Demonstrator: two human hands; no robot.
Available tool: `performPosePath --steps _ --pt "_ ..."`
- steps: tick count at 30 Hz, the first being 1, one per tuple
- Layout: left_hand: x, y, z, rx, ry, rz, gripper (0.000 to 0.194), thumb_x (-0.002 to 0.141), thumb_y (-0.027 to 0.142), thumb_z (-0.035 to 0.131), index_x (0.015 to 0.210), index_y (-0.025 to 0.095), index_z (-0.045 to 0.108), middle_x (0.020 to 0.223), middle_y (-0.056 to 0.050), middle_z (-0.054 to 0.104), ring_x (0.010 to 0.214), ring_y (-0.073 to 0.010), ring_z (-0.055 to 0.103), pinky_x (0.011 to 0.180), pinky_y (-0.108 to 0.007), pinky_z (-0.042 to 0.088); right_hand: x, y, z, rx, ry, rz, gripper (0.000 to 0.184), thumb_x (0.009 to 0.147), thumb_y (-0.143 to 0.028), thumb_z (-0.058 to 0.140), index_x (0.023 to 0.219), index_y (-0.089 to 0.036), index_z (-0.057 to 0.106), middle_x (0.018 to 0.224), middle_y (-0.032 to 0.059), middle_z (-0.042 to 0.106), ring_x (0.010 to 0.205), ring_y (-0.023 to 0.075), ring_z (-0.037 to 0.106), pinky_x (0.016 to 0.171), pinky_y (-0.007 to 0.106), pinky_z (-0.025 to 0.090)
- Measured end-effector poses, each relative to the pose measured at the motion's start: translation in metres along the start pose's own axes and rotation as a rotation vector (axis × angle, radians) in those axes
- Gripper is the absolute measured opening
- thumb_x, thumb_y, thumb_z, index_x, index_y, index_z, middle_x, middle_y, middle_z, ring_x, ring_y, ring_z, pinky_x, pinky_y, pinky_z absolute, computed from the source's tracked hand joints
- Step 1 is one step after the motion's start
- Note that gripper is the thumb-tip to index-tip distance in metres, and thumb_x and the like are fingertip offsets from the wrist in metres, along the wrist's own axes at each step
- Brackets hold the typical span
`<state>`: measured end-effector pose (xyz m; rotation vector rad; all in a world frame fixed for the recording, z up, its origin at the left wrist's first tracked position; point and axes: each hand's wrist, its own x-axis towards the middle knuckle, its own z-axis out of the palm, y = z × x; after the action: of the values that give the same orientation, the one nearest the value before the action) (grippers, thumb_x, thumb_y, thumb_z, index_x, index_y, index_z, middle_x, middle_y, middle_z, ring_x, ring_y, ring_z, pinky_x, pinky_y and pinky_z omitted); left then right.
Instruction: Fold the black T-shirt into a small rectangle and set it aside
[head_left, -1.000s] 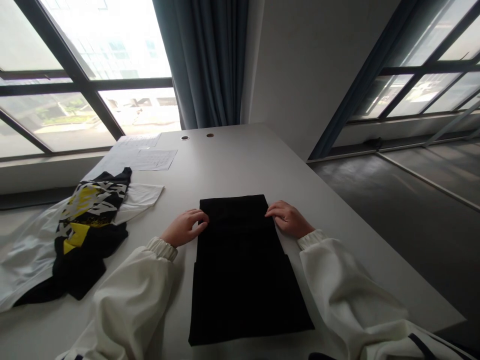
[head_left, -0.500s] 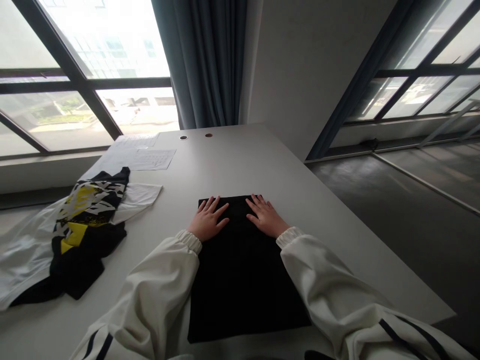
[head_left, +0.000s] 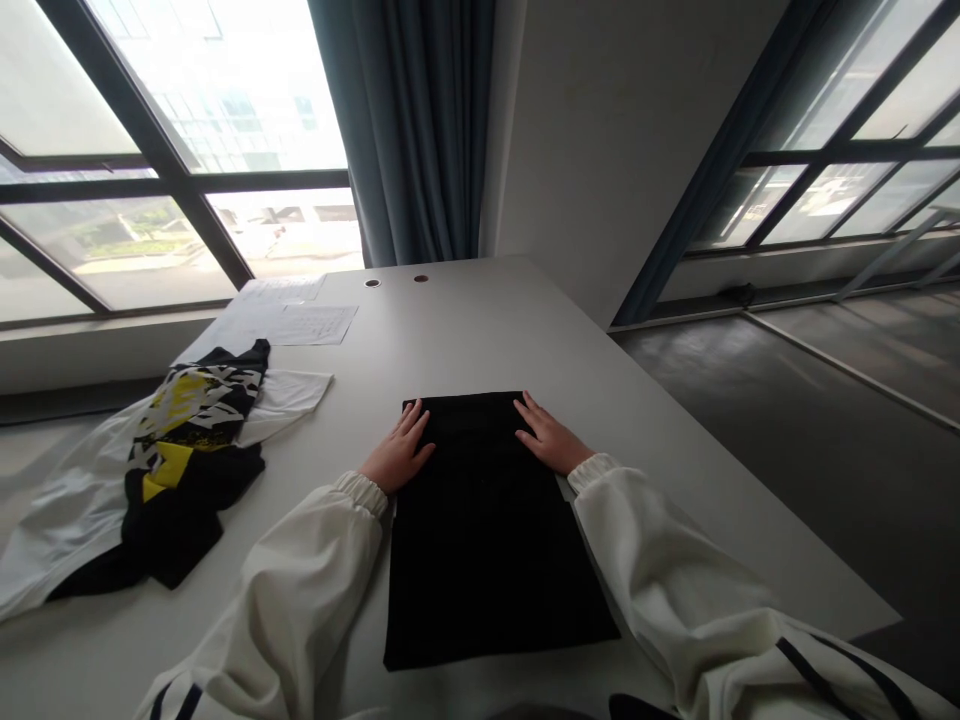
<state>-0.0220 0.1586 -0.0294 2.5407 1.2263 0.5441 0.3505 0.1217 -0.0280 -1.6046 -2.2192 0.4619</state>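
A folded black garment (head_left: 487, 520) lies flat on the white table (head_left: 480, 320) in front of me. My left hand (head_left: 399, 456) rests flat on its far left edge with the fingers stretched out. On the far right edge lies my right hand (head_left: 547, 438), also flat with the fingers spread. Neither hand holds anything. Both arms are in white sleeves.
A black, yellow and white garment (head_left: 180, 450) is heaped on the table's left over white cloth (head_left: 67, 510). Paper sheets (head_left: 300, 320) lie at the far left by the window. The table's right edge drops to a dark floor (head_left: 825, 420). A curtain (head_left: 420, 130) hangs behind.
Both hands went from pinching the garment's far corners to lying flat on it near the middle, then slid apart toward its left and right edges.
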Motion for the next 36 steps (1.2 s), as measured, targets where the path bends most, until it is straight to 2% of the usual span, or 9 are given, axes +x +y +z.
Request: performPosePath --steps 7,11,13,17,21,24,29,33,36 --pt "-0.028 -0.001 -0.005 0.018 -0.035 -0.038 0.064 0.107 0.050 0.047 0.163 0.022 0.042 0.176 -0.013 0.026 0.163 -0.0346 0.019 0.130 -0.060 0.028 -0.029 0.001 -0.003 0.087 0.086 -0.037 0.062 0.104 -0.042 0.050 0.164 -0.028 0.042 0.174 0.0084 0.033 0.160 0.0299 0.032 0.131 0.056 0.029" --pt "-0.052 0.011 -0.022 -0.011 0.016 0.013 0.057 0.107 0.044 0.047 0.161 0.027 0.045 0.173 -0.010 0.035 0.163 -0.0335 0.023 0.129 -0.062 0.027 -0.053 -0.009 -0.010 0.181 0.168 -0.070 0.052 0.100 -0.033 0.055 0.152 -0.028 0.058 0.169 0.0092 0.041 0.155 0.0298 0.040 0.128 0.056 0.035" --pt "-0.068 0.019 -0.035 -0.051 0.039 0.082 0.053 0.106 0.039 0.048 0.158 0.029 0.048 0.169 -0.010 0.041 0.159 -0.0322 0.033 0.128 -0.059 0.032 -0.068 -0.017 -0.015 0.213 0.209 -0.110 0.043 0.100 -0.028 0.055 0.142 -0.029 0.066 0.161 0.0092 0.051 0.150 0.0291 0.048 0.125 0.055 0.040" --pt "-0.106 0.037 -0.057 -0.155 0.007 0.171 0.036 0.097 0.023 0.055 0.131 0.029 0.066 0.145 -0.010 0.060 0.133 -0.0274 0.058 0.114 -0.048 0.050 -0.104 -0.031 -0.023 0.252 0.286 -0.180 0.027 0.098 -0.019 0.055 0.113 -0.029 0.075 0.134 0.0076 0.070 0.129 0.0259 0.065 0.113 0.049 0.053" --pt "-0.135 0.054 -0.059 -0.236 -0.137 0.183 0.042 0.078 0.006 0.057 0.112 0.026 0.070 0.127 -0.008 0.061 0.117 -0.0232 0.061 0.106 -0.041 0.054 -0.138 -0.037 -0.027 0.302 0.204 -0.254 0.028 0.098 -0.012 0.052 0.101 -0.028 0.075 0.115 0.0055 0.076 0.108 0.0210 0.073 0.097 0.040 0.061" --pt "-0.140 0.058 -0.054 -0.206 -0.165 0.193 0.053 0.072 0.002 0.054 0.114 0.028 0.072 0.133 -0.007 0.060 0.122 -0.0247 0.060 0.109 -0.045 0.052 -0.152 -0.039 -0.030 0.299 0.113 -0.257 0.033 0.096 -0.010 0.052 0.106 -0.028 0.077 0.124 0.0066 0.075 0.117 0.0219 0.071 0.103 0.042 0.060" --pt "-0.137 0.048 -0.057 -0.161 -0.194 0.182 0.060 0.075 0.004 0.057 0.127 0.030 0.071 0.143 -0.007 0.062 0.130 -0.0267 0.059 0.112 -0.046 0.052 -0.156 -0.045 -0.040 0.282 -0.055 -0.225 0.041 0.092 -0.011 0.057 0.123 -0.030 0.077 0.146 0.0084 0.066 0.138 0.0271 0.060 0.118 0.052 0.050" --pt "-0.147 0.045 -0.063 -0.107 -0.171 0.200 0.055 0.078 0.012 0.069 0.129 0.033 0.071 0.151 -0.007 0.060 0.135 -0.0302 0.056 0.113 -0.050 0.051 -0.168 -0.044 -0.046 0.243 -0.169 -0.199 0.051 0.089 -0.019 0.068 0.139 -0.032 0.071 0.163 0.0084 0.051 0.150 0.0305 0.049 0.129 0.060 0.031" --pt "-0.158 0.054 -0.066 -0.062 -0.162 0.250 0.043 0.084 0.017 0.071 0.123 0.034 0.074 0.146 -0.005 0.065 0.132 -0.0291 0.059 0.111 -0.048 0.051 -0.182 -0.040 -0.046 0.228 -0.211 -0.189 0.057 0.087 -0.027 0.076 0.143 -0.033 0.068 0.169 0.0082 0.043 0.156 0.0327 0.039 0.130 0.061 0.024"
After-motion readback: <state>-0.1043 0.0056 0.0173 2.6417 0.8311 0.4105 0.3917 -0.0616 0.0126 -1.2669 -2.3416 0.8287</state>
